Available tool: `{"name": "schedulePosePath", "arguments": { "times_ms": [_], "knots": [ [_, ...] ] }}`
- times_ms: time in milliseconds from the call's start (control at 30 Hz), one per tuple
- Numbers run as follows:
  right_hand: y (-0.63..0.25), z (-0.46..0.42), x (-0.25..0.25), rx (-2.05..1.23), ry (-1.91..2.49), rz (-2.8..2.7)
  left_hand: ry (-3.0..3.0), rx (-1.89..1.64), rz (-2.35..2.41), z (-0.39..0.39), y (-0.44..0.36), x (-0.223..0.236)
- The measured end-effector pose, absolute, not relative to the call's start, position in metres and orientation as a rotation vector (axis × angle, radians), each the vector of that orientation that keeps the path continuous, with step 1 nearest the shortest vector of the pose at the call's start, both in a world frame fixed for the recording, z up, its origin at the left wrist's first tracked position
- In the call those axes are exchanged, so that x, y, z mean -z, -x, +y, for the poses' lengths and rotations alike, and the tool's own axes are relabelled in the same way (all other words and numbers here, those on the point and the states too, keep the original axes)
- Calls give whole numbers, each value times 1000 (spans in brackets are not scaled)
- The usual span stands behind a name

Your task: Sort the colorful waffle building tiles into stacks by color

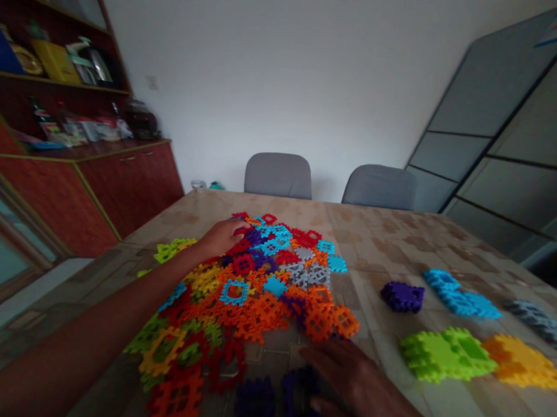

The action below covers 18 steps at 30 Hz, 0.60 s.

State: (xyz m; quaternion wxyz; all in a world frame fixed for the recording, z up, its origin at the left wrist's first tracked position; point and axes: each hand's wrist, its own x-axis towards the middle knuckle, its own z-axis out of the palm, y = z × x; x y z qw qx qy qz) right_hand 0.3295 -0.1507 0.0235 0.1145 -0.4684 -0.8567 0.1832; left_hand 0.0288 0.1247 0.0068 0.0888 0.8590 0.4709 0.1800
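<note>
My left hand [222, 236] reaches over the far left part of a heap of plastic interlocking pieces. Its fingers are apart and touch the heap beside red and dark purple pieces [254, 237]; its fingertips are partly lost among them. Close to me, my right hand [348, 373] lies low over the table with its fingers stretched out. Its thumb is at the edge of a dark purple square frame piece [301, 395], and its fingertips lie just below orange pieces [319, 321]. Another dark purple piece [254, 405] sits left of that frame.
On the right of the table [366, 239] stand sorted stacks: purple [403, 296], light blue [462, 294], lime green [449, 355], yellow [526, 362] and grey [540, 322]. Two grey chairs [278, 176] stand behind the table. A red-brown cabinet [129, 183] is at left.
</note>
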Motion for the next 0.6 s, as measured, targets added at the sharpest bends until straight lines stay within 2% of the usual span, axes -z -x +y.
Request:
{"name": "schedulePosePath", "arguments": {
  "times_ms": [300, 600],
  "knots": [
    [-335, -144, -9, -495, 1333, -2533, -2539, -418, 1512, 141, -53, 18],
    [-338, -144, -1, -544, 1322, -2521, -2502, -580, 1184, 109, -35, 8]
  ]
}}
